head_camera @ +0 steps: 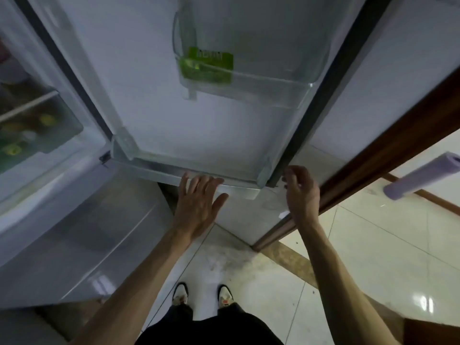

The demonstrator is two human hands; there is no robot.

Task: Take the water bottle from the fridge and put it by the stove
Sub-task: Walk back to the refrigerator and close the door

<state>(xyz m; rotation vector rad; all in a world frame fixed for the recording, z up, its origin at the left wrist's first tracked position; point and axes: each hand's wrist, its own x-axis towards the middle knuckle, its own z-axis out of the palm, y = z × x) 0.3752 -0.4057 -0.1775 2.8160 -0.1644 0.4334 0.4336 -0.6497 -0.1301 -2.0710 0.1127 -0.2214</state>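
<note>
The fridge door (199, 108) stands wide open in front of the person, its inner face towards the camera, and both hands are down at its bottom edge. The left hand (199, 202) is spread flat, fingers splayed, fingertips at or just under the door's lower lip, gripping nothing. The right hand (302, 192) sits at the door's lower right corner, fingers loosely curled, and it too holds nothing as far as can be seen.

Now, the bottle. There is a clear container with a green label (207, 68) standing in the upper door shelf (286, 83), far up the door from both hands. Blur makes it hard to be sure, but it looks like the water bottle. Its long axis runs up the door, upright in the shelf, tucked at the shelf's left end.

So the key relation: the bottle lies above and beyond the hands, almost straight up from the left hand, a little left of the right one. The left hand looks the nearer, with a clean line upwards. The reach would have to go up and over the shelf's front rail, then lift the bottle along its own axis. No stove in view.

Off to the left, the fridge interior (32, 125) shows blurred items, none clearly a bottle.
</note>
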